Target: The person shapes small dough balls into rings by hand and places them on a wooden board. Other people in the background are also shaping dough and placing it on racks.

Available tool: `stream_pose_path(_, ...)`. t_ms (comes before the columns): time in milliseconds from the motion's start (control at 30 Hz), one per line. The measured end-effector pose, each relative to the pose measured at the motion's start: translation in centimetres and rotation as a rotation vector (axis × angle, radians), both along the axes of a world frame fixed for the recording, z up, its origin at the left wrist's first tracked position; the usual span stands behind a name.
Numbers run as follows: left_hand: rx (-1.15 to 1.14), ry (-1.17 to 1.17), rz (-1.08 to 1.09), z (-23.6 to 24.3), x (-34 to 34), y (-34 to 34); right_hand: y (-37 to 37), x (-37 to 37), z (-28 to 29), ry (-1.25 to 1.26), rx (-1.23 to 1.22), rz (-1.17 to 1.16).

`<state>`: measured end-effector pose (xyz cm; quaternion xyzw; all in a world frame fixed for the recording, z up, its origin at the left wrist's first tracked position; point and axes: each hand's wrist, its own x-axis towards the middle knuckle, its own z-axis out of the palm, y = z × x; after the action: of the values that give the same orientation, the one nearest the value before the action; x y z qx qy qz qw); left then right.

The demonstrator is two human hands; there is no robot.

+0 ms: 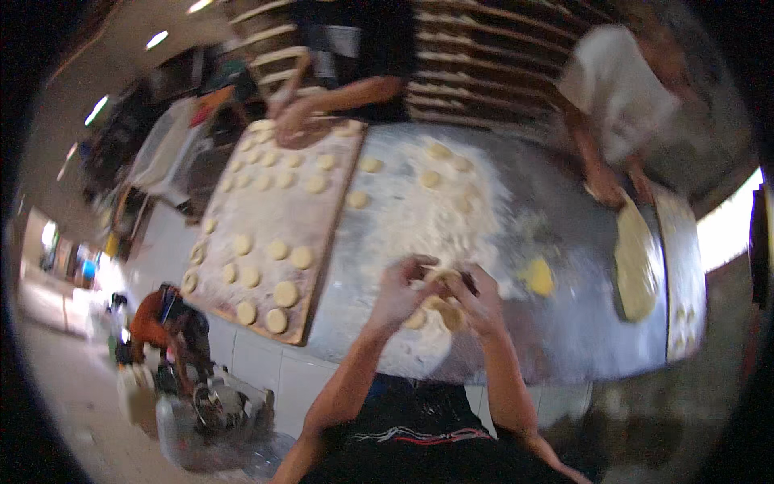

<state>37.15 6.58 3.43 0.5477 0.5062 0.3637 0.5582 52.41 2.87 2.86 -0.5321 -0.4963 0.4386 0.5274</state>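
Close in front of me, my left hand (403,295) and my right hand (480,300) come together over a floured metal table (556,343). Between them, pinched in the fingers of both, is a small piece of dough (442,279), partly hidden by the fingers. Just beneath my hands more dough pieces (451,316) lie in the flour. Loose white flour (435,230) spreads from there toward the far side, with several round dough pieces (431,179) on it. A yellow lump (540,277) sits to the right of my right hand.
At left a wooden board (266,211) carries several dough rounds; a person's hands (298,121) reach over its far end. Far right, another person's hand (605,187) holds a long dough sheet (635,262). Racks (476,60) stand behind. A crouching person (165,323) is on the left floor.
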Motion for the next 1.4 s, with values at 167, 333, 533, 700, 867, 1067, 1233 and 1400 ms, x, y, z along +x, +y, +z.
stream_pose_path(167,0.059,-0.106,-0.076,2.1,-2.6,-0.7,0.2,-2.6,0.2,0.428,-0.238,0.228)
stream_pose_path(333,0.272,0.102,-0.116,1.9,-8.1,0.9,2.5,-5.7,0.4,0.106,-0.079,0.372)
stream_pose_path(533,0.498,0.344,-0.128,-0.6,-12.2,4.0,6.9,-11.8,-0.5,-0.468,0.295,0.068)
stream_pose_path(700,-0.149,-0.493,-0.124,-1.0,-16.8,4.8,8.4,-14.6,-1.6,-0.027,-0.253,0.245)
stream_pose_path(867,-0.444,-0.529,0.487,-1.9,-14.5,3.8,6.5,-15.9,-2.7,0.147,-0.116,0.312)
stream_pose_path(1067,0.194,-0.187,0.723,-3.9,-11.5,0.4,3.7,-15.4,-2.4,0.299,-0.169,0.328)
stream_pose_path(1233,0.253,-0.109,0.586,-3.2,-9.1,-2.0,0.6,-12.9,-1.2,0.249,-0.055,0.455)
stream_pose_path(1400,0.159,-0.451,0.656,-2.6,-7.5,-3.0,0.5,-10.7,-2.1,0.341,0.081,0.578)
